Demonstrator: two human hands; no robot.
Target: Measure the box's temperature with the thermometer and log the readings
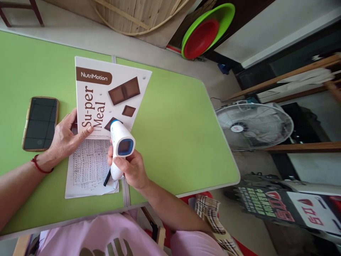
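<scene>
My right hand (131,167) grips a white and blue handheld infrared thermometer (120,144), its nose aimed at a white "NutriMotion Su-per Meal" pouch (106,92) printed with chocolate squares. The pouch lies flat on the green table (176,135). My left hand (66,137) presses on the pouch's lower left edge, thumb on the printed side. Under the pouch sits a sheet of handwritten paper (89,170). A black pen (107,177) lies on the paper, just below the thermometer's handle.
A dark smartphone (40,122) in a gold case lies left of my left hand. A floor fan (253,126) stands off the table's right edge. Green and red basins (206,32) lean at the back, beside a bamboo tray (138,16).
</scene>
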